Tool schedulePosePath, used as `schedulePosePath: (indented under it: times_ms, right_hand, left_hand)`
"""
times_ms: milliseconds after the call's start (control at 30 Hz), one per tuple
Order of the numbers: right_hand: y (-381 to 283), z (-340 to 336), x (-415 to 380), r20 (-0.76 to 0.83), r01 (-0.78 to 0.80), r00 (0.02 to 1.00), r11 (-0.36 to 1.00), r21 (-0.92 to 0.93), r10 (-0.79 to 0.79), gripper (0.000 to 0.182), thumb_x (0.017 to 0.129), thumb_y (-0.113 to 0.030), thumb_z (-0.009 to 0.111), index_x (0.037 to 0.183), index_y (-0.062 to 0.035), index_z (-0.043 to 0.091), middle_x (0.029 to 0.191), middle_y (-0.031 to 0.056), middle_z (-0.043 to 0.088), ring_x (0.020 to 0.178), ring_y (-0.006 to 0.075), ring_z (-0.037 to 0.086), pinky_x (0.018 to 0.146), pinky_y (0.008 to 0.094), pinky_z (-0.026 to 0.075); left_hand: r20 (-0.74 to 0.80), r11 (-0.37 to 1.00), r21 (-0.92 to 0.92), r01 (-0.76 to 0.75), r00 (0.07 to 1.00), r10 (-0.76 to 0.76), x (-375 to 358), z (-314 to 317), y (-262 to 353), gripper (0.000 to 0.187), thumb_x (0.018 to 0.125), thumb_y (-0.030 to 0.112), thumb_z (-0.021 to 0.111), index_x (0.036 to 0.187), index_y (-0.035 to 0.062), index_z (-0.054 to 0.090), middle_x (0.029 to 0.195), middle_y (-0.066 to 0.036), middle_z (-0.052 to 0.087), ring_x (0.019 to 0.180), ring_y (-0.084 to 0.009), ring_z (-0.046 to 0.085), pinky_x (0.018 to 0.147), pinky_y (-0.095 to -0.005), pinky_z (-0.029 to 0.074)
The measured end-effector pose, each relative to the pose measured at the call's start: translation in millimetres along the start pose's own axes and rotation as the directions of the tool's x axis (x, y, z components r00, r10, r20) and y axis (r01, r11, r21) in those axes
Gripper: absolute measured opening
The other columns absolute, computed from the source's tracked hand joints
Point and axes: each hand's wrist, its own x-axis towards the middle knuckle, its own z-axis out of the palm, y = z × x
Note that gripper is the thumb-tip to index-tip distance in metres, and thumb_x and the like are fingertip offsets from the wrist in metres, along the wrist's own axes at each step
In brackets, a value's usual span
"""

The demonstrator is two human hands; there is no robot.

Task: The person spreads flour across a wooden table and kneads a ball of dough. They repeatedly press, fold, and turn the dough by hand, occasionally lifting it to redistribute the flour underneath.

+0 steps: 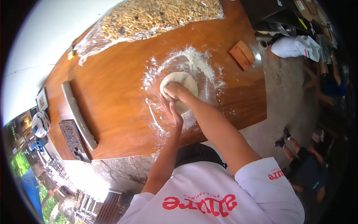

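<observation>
A pale round lump of dough point(184, 79) sits on the wooden table in a patch of white flour point(197, 61). My right hand point(175, 90) is closed and pressed down into the middle of the dough, its fingers curled and partly sunk out of sight. Against the near left side of the dough rests my left hand point(172, 114), with its fingers stretched out along the edge. My right forearm covers part of the dough's near side.
Plastic wrap under a spread of brown crumbly pieces point(149, 18) lies at the table's far side. A wooden block point(242, 55) is at the right. On the left are a long grey tube point(77, 112) and a dark framed panel point(72, 140). Another person point(307, 164) is at lower right.
</observation>
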Motion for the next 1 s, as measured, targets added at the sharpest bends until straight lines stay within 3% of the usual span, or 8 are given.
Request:
schedulePosePath:
  times_ms: [167, 300, 400, 500, 667, 833, 967, 1000]
  right_hand:
    - [12, 39, -50, -0.115, 0.234, 0.899, 0.687, -0.688, -0.422, 0.025, 0.088, -0.023, 0.057, 0.095, -0.0041, 0.073, 0.094, 0.0212, 0.072, 0.088, 0.0314, 0.071, 0.079, 0.0435, 0.055]
    - [-5, -37, -85, -0.671, 0.002, 0.735, 0.991, -0.136, -0.094, 0.027, 0.092, -0.023, 0.059, 0.109, -0.0049, 0.070, 0.109, 0.0201, 0.069, 0.101, 0.0319, 0.068, 0.091, 0.0443, 0.052]
    - [58, -29, -17, -0.754, 0.146, 0.547, 0.928, -0.342, -0.364, 0.029, 0.093, -0.023, 0.058, 0.115, -0.0069, 0.068, 0.114, 0.0176, 0.068, 0.102, 0.0349, 0.066, 0.092, 0.0452, 0.051]
    - [40, 21, -58, -0.677, -0.013, 0.677, 0.915, -0.404, -0.289, 0.033, 0.097, -0.030, 0.053, 0.121, -0.0126, 0.066, 0.122, 0.0151, 0.067, 0.113, 0.0329, 0.063, 0.098, 0.0434, 0.049]
    - [74, 102, -132, -0.432, 0.239, 0.498, 0.599, -0.764, -0.751, 0.059, 0.097, -0.038, 0.050, 0.142, -0.0006, 0.048, 0.142, 0.0251, 0.051, 0.136, 0.0409, 0.044, 0.115, 0.0507, 0.030]
    - [73, 115, -115, -0.407, 0.028, 0.639, 0.549, -0.836, -0.653, 0.084, 0.096, -0.054, 0.045, 0.155, 0.0025, 0.024, 0.161, 0.0209, 0.024, 0.152, 0.0339, 0.016, 0.124, 0.0466, 0.009]
    - [36, 38, -82, -0.192, 0.230, 0.870, 0.719, -0.656, -0.453, 0.080, 0.095, -0.054, 0.050, 0.147, 0.0065, 0.040, 0.154, 0.0251, 0.038, 0.147, 0.0331, 0.030, 0.122, 0.0442, 0.019]
    - [31, 14, -86, -0.300, 0.356, 0.852, 0.894, -0.271, -0.430, 0.062, 0.094, -0.046, 0.053, 0.130, 0.0045, 0.053, 0.137, 0.0225, 0.052, 0.129, 0.0312, 0.047, 0.109, 0.0418, 0.034]
  left_hand:
    - [0.086, 0.977, -0.134, 0.164, 0.984, -0.153, -25, -21, -40, 0.070, 0.104, 0.051, 0.031, 0.151, -0.0015, 0.032, 0.154, -0.023, 0.035, 0.144, -0.0346, 0.030, 0.119, -0.0439, 0.021]
    - [0.293, 0.913, -0.105, 0.393, 0.890, -0.349, -30, -36, -39, 0.069, 0.105, 0.051, 0.034, 0.144, -0.0039, 0.044, 0.143, -0.020, 0.050, 0.136, -0.0298, 0.044, 0.116, -0.0391, 0.029]
    - [0.403, 0.817, -0.330, 0.472, 0.853, -0.330, -54, -37, -36, 0.063, 0.103, 0.049, 0.041, 0.137, -0.0031, 0.052, 0.136, -0.017, 0.057, 0.126, -0.0274, 0.052, 0.107, -0.0390, 0.039]
    - [0.419, 0.793, -0.358, 0.493, 0.844, -0.336, -71, -64, -30, 0.055, 0.102, 0.042, 0.048, 0.133, -0.0030, 0.057, 0.128, -0.015, 0.062, 0.119, -0.0246, 0.056, 0.100, -0.0373, 0.044]
    - [0.358, 0.836, -0.359, 0.416, 0.888, -0.289, -71, -139, -71, 0.042, 0.101, 0.031, 0.055, 0.124, -0.0034, 0.064, 0.112, -0.011, 0.070, 0.104, -0.0198, 0.064, 0.091, -0.0334, 0.049]
    - [0.347, 0.941, -0.204, 0.270, 0.919, -0.189, -63, -157, -76, 0.038, 0.100, 0.027, 0.056, 0.118, -0.0053, 0.066, 0.101, -0.009, 0.072, 0.093, -0.0165, 0.066, 0.086, -0.0305, 0.050]
    - [0.424, 0.990, -0.126, 0.063, 0.906, -0.004, -44, -123, -41, 0.036, 0.100, 0.025, 0.055, 0.114, -0.0064, 0.066, 0.097, -0.010, 0.072, 0.092, -0.0171, 0.067, 0.083, -0.0304, 0.051]
    - [0.465, 0.992, -0.115, 0.056, 0.886, 0.004, -39, -120, -28, 0.035, 0.100, 0.024, 0.055, 0.114, -0.0067, 0.066, 0.097, -0.011, 0.071, 0.091, -0.0176, 0.067, 0.084, -0.0310, 0.051]
